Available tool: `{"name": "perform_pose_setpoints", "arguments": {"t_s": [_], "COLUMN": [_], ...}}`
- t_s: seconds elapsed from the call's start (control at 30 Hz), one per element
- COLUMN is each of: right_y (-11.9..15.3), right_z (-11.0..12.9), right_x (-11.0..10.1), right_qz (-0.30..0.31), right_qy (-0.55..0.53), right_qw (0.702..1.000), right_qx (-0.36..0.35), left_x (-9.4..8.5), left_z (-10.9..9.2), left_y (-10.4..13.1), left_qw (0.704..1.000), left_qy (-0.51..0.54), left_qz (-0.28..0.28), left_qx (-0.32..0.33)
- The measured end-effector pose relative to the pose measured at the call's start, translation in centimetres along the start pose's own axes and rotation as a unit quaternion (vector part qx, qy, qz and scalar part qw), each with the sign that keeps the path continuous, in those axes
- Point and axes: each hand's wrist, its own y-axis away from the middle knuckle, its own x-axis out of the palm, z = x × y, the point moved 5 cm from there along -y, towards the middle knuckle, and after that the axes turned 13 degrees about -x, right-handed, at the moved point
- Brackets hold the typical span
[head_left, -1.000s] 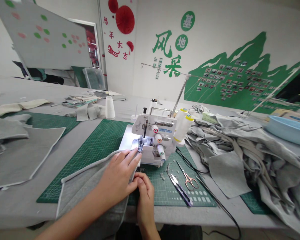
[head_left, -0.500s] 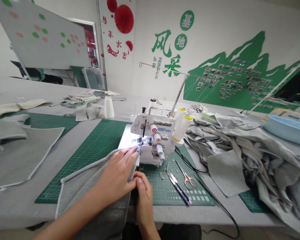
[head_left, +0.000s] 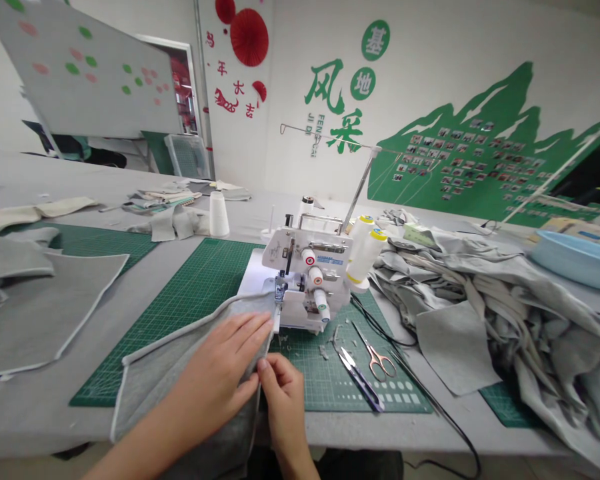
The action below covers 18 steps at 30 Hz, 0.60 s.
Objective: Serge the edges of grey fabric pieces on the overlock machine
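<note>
A white overlock sewing machine (head_left: 307,273) stands on the green cutting mat. Grey fabric with a pale bound edge (head_left: 190,347) runs from its presser foot down over the table's front edge. My left hand (head_left: 227,360) lies flat on this fabric just in front of the needle area, its fingers stretched out and nothing gripped. Closer to me, my right hand (head_left: 283,393) is closed, pinching the fabric's right edge between thumb and fingers. The left thumb reaches close to the right hand's fingertips.
Thread snips (head_left: 360,380) and small scissors (head_left: 375,353) lie right of the machine among thread scraps. A black cable (head_left: 430,393) runs past them. Heaped grey fabric (head_left: 520,313) and a blue basin (head_left: 580,260) are further right; another bound grey piece (head_left: 55,300) lies left.
My left hand has drawn back from the presser foot toward me, baring fabric there. My right hand has shifted slightly down and left along the edge. The machine's work light looks dimmer.
</note>
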Motion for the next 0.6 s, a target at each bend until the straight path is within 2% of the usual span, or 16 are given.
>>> {"name": "perform_pose_setpoints", "arguments": {"t_s": [0.6], "right_y": [-0.05], "right_z": [0.17], "right_x": [-0.34], "right_qz": [-0.017], "right_qy": [0.014], "right_qw": [1.0], "right_qx": [0.0], "left_x": [0.69], "left_z": [0.21], "left_y": [-0.66], "left_qw": [1.0], "left_qy": [0.021], "left_qz": [0.011], "left_qx": [-0.021]}}
